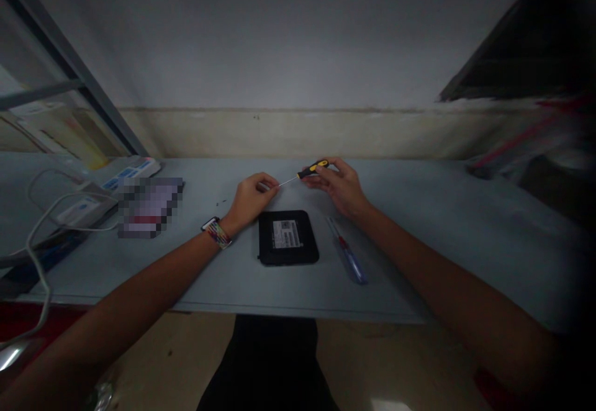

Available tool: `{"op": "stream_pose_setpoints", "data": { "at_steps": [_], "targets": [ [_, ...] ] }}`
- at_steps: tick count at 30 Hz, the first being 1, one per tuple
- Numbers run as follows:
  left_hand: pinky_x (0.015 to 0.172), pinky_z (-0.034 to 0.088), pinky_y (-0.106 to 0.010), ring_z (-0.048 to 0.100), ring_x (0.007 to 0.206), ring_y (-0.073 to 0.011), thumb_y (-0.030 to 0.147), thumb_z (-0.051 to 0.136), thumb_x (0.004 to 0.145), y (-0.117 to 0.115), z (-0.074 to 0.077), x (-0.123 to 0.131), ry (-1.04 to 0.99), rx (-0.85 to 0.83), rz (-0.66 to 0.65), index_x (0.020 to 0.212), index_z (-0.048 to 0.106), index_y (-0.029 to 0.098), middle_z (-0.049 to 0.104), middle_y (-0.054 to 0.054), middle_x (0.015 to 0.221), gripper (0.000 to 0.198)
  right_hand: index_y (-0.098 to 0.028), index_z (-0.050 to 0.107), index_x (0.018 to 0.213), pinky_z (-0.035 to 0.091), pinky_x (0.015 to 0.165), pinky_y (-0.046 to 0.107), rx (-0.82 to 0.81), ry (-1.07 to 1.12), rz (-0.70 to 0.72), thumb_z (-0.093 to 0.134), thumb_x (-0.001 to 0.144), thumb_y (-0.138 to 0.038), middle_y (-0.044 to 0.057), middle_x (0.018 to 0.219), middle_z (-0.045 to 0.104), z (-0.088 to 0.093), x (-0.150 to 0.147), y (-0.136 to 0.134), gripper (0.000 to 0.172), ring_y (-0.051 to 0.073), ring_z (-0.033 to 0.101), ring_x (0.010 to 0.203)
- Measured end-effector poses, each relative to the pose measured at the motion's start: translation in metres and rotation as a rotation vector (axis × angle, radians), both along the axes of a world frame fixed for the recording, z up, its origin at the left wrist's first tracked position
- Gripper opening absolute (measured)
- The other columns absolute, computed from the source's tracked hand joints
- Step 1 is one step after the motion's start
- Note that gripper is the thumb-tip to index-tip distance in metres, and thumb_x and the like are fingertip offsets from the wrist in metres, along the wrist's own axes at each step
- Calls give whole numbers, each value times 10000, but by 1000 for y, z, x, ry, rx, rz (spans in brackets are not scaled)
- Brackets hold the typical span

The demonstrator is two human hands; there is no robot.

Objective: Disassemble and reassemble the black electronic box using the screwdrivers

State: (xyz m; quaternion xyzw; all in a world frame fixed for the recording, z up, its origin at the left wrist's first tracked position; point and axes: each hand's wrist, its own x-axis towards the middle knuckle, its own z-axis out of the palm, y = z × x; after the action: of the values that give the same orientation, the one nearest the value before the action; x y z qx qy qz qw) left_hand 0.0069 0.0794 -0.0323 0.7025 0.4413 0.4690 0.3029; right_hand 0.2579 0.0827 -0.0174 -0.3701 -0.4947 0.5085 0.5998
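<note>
While the right hand [343, 187] clamps a slim yellow-and-black screwdriver [307, 171] | left hand [249, 201] pinches its tip, eight o'clock | likely tip-handling | next wants steadiness

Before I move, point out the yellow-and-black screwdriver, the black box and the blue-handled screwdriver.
Yellow-and-black screwdriver [311, 169], head view: its handle.
Black box [287, 236], head view: its white label.
Blue-handled screwdriver [351, 260], head view: its handle.
</note>
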Motion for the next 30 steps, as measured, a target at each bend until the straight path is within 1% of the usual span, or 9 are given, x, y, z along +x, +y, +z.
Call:
{"op": "stream_pose_setpoints", "data": {
  "at_steps": [5, 7, 11, 15, 17, 19, 22, 25, 30],
  "targets": [
    [806, 561, -314, 720, 863, -180, 268, 783, 926, -4, 5, 2, -4, -7, -47, 940, 809, 191, 819, -51, 927, 82, -283, 703, 981, 644, 663, 276, -8, 25, -9, 999, 744, -449, 3, 1023, 875, 8, -2, -6, 413, 162, 807, 742],
    [799, 558, -315, 724, 857, -178, 276, 787, 925, -5, 6, 4, -22, -19, -58, 930, 813, 194, 821, -50, 916, 87, -290, 713, 991, 649, 647, 266, -21, 63, 11, 999, 742, -436, 0, 1052, 874, 12, -3, -9, 406, 154, 798, 740],
    [784, 553, -320, 723, 835, -174, 278, 795, 914, -5, 6, 7, -50, -49, -58, 901, 811, 203, 825, -49, 903, 78, -294, 749, 1032, 704, 747, 300, -51, 128, 49, 940, 807, -445, 15, 1105, 866, 20, -4, -14, 331, 167, 811, 807],
    [838, 564, -337, 730, 857, -176, 269, 792, 908, -4, 7, 7, -87, -95, -126, 914, 812, 200, 831, -58, 933, 72, -267, 789, 1019, 721, 794, 314, -53, 163, 55, 926, 812, -425, 37, 1112, 866, 28, -7, -15, 294, 170, 798, 790],
    [876, 571, -346, 732, 882, -181, 275, 758, 927, -3, 9, 6, -117, -114, -173, 909, 806, 195, 825, -61, 939, 95, -251, 805, 992, 713, 779, 289, -28, 172, 45, 951, 796, -430, 43, 1085, 867, 34, -10, -15, 303, 153, 779, 758],
    [909, 578, -352, 732, 903, -187, 280, 688, 963, -2, 12, 4, -151, -126, -199, 881, 795, 188, 814, -65, 924, 163, -243, 814, 987, 700, 754, 270, 13, 163, 33, 962, 802, -447, 46, 1064, 863, 41, -14, -17, 313, 139, 761, 736],
    [928, 588, -358, 729, 900, -196, 280, 604, 990, -2, 15, 3, -168, -161, -181, 836, 777, 180, 805, -73, 902, 252, -251, 815, 1022, 670, 673, 276, 95, 106, 16, 935, 848, -485, 47, 1058, 855, 54, -22, -22, 315, 131, 725, 691],
    [936, 592, -364, 733, 901, -205, 252, 612, 950, -2, 16, 3, -158, -190, -186, 835, 775, 181, 808, -75, 909, 212, -252, 811, 1068, 613, 569, 275, 175, 22, 27, 915, 875, -517, 49, 1035, 847, 65, -32, -30, 345, 121, 685, 622],
    [971, 595, -393, 752, 922, -220, 221, 661, 879, -2, 13, 5, -131, -182, -338, 854, 797, 190, 828, -67, 927, 142, -265, 796, 1134, 556, 490, 259, 261, -94, 117, 896, 906, -551, 33, 1007, 829, 76, -50, -43, 379, 104, 663, 555]
  ]
}}
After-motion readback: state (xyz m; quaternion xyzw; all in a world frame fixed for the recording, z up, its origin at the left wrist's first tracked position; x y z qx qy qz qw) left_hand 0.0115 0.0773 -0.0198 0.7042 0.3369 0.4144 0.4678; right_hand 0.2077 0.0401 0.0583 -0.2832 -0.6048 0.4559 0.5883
